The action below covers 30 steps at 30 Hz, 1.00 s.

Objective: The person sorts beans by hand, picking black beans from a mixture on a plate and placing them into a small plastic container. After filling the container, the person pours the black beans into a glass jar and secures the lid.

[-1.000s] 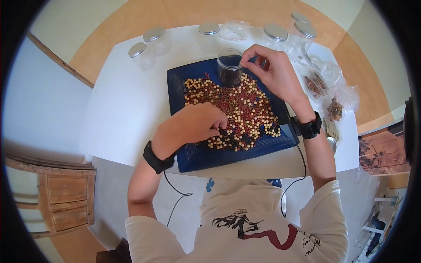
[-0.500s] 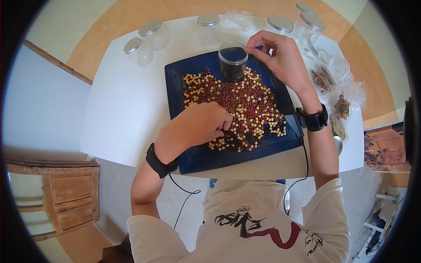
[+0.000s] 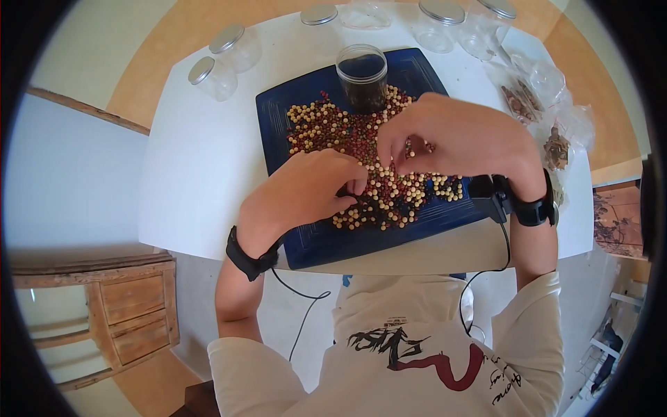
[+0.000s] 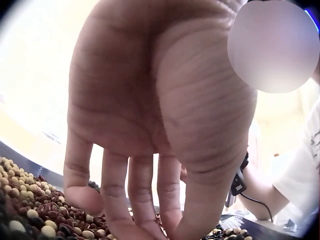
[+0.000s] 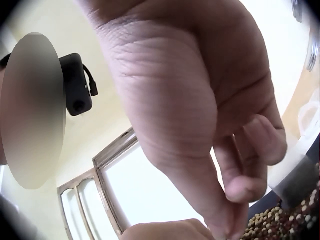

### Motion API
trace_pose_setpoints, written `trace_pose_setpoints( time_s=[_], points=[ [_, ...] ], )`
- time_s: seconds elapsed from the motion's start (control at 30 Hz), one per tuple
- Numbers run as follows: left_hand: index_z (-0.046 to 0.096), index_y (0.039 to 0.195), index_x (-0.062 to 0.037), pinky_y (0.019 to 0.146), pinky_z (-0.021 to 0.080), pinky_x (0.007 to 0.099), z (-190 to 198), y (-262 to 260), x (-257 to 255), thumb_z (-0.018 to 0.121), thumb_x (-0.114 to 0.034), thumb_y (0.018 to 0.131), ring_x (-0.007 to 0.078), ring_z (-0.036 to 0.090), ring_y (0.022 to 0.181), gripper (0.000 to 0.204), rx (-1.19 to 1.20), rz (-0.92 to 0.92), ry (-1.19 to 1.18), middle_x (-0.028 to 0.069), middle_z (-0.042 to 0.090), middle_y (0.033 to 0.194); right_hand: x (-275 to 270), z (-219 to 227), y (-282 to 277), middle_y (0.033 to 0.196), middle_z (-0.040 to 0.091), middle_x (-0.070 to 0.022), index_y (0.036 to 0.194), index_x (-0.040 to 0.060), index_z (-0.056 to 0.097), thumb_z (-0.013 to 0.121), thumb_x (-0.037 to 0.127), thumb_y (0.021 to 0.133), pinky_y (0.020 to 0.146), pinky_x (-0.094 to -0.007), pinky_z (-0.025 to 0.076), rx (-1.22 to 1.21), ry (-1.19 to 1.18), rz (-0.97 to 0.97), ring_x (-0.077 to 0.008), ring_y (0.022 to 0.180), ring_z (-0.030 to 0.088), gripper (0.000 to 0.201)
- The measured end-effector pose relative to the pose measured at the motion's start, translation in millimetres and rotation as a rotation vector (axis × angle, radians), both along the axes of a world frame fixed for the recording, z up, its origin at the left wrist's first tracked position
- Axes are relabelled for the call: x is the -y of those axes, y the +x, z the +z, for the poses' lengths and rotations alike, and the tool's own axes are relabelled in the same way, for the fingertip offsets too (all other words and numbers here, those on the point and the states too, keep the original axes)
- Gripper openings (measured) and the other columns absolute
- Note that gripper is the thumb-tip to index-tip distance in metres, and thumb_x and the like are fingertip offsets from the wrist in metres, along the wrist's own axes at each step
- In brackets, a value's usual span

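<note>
Mixed beans (image 3: pixel 313 132), cream, dark red and black, are heaped on a square blue tray (image 3: pixel 302 254). My left hand (image 3: pixel 302 187) is low over the near left of the heap, fingers pointing down among the beans. In the left wrist view its fingers (image 4: pixel 142 185) are fairly straight. To the right, my right hand (image 3: pixel 458 139) hovers close over the heap, thumb and forefinger slightly apart, the other fingers loosely bent. Both hands' fingertips come near each other. A clear lidless jar (image 3: pixel 363 90) with dark contents stands on the tray's far part.
Along the table's (image 3: pixel 180 160) far edge stand several clear jars with silver lids (image 3: pixel 441 28). Clear bags with brown dried pieces (image 3: pixel 556 149) lie at the right. Cables (image 3: pixel 299 295) run down from both wristbands.
My right hand has left the jar's rim and come down toward me over the beans. My left hand stays at the heap, its thumb and forefinger now a little further apart.
</note>
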<state>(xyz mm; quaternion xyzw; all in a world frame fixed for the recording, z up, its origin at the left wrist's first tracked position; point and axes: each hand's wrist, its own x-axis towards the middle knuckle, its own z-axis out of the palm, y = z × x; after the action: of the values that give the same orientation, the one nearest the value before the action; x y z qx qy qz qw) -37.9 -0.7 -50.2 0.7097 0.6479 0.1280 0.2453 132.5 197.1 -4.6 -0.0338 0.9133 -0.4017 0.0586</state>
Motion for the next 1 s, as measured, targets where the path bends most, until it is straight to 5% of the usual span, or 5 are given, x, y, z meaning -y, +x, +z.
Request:
trace_pose_setpoints(
  time_s=[0.17, 0.33, 0.43, 0.47, 1.0],
  points=[
    [0.071, 0.099, -0.0045, 0.075, 0.055, 0.0396, 11.3, -1.4, 2.1, 0.079, -0.009, 0.086, 0.0292, 0.071, 0.085, 0.016, 0.028, 0.03, -0.015, 0.0078, 0.074, 0.095, 10.6, -17.3, -2.3, 0.088, 0.077, -0.0094, 0.1, 0.0033, 0.075, 0.077, 0.003, 0.088, 0.075, -0.0372, 0.058, 0.083, 0.049, 0.073, -0.028, 0.085, 0.075, 0.012],
    [0.073, 0.099, -0.0047, 0.066, 0.049, 0.0315, 35.1, -24.5, 4.0, 0.082, -0.008, 0.087, 0.0166, 0.068, 0.078, 0.016, 0.059, 0.207, 0.152, 0.0032, 0.074, 0.089, 24.7, -29.1, -8.6, 0.089, 0.077, -0.0087, 0.099, 0.005, 0.077, 0.078, 0.005, 0.087, 0.08, -0.0406, 0.056, 0.078, 0.087, 0.096, -0.0294, 0.09, 0.074, 0.012],
    [0.074, 0.099, -0.0056, 0.069, 0.053, 0.0346, 62.9, -20.6, -1.2, 0.079, -0.011, 0.088, 0.0222, 0.066, 0.075, 0.014, -0.046, 0.279, 0.33, 0.0069, 0.073, 0.091, 31.1, -33.7, -15.5, 0.092, 0.077, -0.007, 0.098, 0.0063, 0.077, 0.079, 0.006, 0.086, 0.082, -0.0423, 0.055, 0.136, 0.096, 0.128, -0.0301, 0.094, 0.073, 0.013],
    [0.075, 0.097, -0.0079, 0.06, 0.039, 0.0278, 62.3, -21.5, -5.5, 0.083, -0.01, 0.088, 0.0089, 0.063, 0.075, 0.012, -0.062, 0.31, 0.415, -0.0038, 0.076, 0.092, 33.3, -34.8, -16.9, 0.092, 0.077, -0.0065, 0.097, 0.0063, 0.076, 0.078, 0.006, 0.085, 0.082, -0.0424, 0.055, 0.148, 0.104, 0.122, -0.03, 0.094, 0.073, 0.013],
    [0.081, 0.094, -0.0042, 0.067, 0.048, 0.0321, 55.4, -48.1, -86.9, 0.083, -0.015, 0.087, 0.0172, 0.062, 0.07, 0.013, -0.191, 0.221, 0.662, 0.0042, 0.074, 0.093, 42.2, -49.0, -19.3, 0.087, 0.075, -0.0071, 0.096, 0.0068, 0.075, 0.074, 0.004, 0.083, 0.074, -0.0437, 0.056, 0.085, 0.169, 0.128, -0.0315, 0.088, 0.074, 0.013]
  ],
)
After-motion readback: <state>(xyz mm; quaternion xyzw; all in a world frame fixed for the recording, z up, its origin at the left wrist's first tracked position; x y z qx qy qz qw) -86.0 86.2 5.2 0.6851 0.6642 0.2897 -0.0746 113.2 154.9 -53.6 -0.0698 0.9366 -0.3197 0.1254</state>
